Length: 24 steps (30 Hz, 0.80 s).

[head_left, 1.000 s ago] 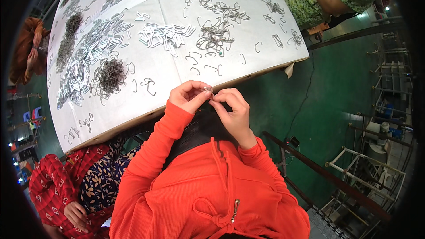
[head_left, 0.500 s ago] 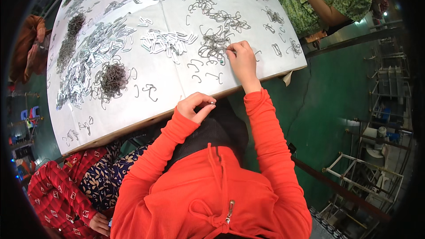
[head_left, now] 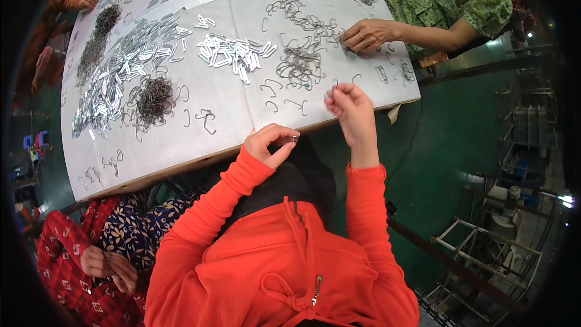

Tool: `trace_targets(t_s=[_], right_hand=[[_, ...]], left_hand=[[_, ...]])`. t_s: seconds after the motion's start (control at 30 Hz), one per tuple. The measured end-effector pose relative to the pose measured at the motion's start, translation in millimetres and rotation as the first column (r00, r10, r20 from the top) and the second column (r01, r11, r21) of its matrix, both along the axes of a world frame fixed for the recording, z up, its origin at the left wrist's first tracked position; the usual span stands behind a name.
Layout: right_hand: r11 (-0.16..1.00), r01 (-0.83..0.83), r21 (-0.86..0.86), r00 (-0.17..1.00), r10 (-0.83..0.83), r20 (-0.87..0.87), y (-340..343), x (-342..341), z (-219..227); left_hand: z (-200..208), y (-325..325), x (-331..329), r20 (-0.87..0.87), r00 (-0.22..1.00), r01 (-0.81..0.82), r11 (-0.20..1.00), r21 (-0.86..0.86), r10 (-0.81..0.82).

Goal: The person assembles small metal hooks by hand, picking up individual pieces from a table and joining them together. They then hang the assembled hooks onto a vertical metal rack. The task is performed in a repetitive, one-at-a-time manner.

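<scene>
At the table's near edge, my left hand [head_left: 270,145] pinches a small shiny metal piece [head_left: 295,138] between thumb and fingertips; most of it is hidden. My right hand [head_left: 352,112] is raised over the right part of the edge, fingers closed around a thin curved wire hook [head_left: 336,83] that is slightly blurred. Beyond it lies a tangled pile of grey wire hooks [head_left: 299,65]. Several single hooks [head_left: 270,88] are scattered left of that hand. Farther left is a heap of flat silver metal strips [head_left: 233,54].
The white-covered table [head_left: 233,100] also bears a dense dark hook pile [head_left: 154,102] and a long strip heap [head_left: 130,60]. A co-worker's hand [head_left: 369,35] touches hooks at the right. Another person's hands [head_left: 109,266] are at lower left; a third person's hand [head_left: 88,2] is far left.
My right hand has drawn back from the hook pile toward me and right, with a hook in its fingers. A co-worker's hand has reached in from the right. My left hand barely moved.
</scene>
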State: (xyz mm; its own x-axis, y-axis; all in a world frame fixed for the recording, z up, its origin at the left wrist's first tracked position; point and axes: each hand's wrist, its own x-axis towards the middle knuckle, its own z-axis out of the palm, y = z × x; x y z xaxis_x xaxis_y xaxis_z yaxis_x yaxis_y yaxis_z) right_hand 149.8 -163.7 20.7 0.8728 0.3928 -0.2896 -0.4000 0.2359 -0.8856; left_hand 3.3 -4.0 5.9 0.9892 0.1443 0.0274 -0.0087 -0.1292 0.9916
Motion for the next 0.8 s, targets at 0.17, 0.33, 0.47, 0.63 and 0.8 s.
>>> trace_targets(t_s=[0.17, 0.33, 0.47, 0.63, 0.8], right_hand=[[0.955, -0.235, 0.183, 0.963, 0.254, -0.091, -8, -60, 8], [0.969, -0.162, 0.188, 0.974, 0.188, -0.129, 0, -77, 1], [0.987, -0.106, 0.118, 0.994, 0.106, 0.004, 5, -85, -3], [0.996, -0.078, 0.044, 0.914, 0.053, 0.403, 15, -101, -6], [0.998, -0.038, -0.04, 0.886, 0.053, 0.46, 15, -110, -15]], left_hand=[[2, -4, 1, 0.022, 0.994, -0.103, 0.993, -0.052, 0.104], [1, -6, 1, 0.04, 0.991, -0.126, 0.99, -0.067, 0.129], [8, -9, -1, 0.0, 0.994, -0.107, 0.989, -0.105, 0.108], [11, 26, 8, 0.021, 0.997, 0.072, 0.976, 0.203, -0.078], [-26, 100, 64, 0.096, 0.945, -0.308, 0.75, 0.585, 0.314]])
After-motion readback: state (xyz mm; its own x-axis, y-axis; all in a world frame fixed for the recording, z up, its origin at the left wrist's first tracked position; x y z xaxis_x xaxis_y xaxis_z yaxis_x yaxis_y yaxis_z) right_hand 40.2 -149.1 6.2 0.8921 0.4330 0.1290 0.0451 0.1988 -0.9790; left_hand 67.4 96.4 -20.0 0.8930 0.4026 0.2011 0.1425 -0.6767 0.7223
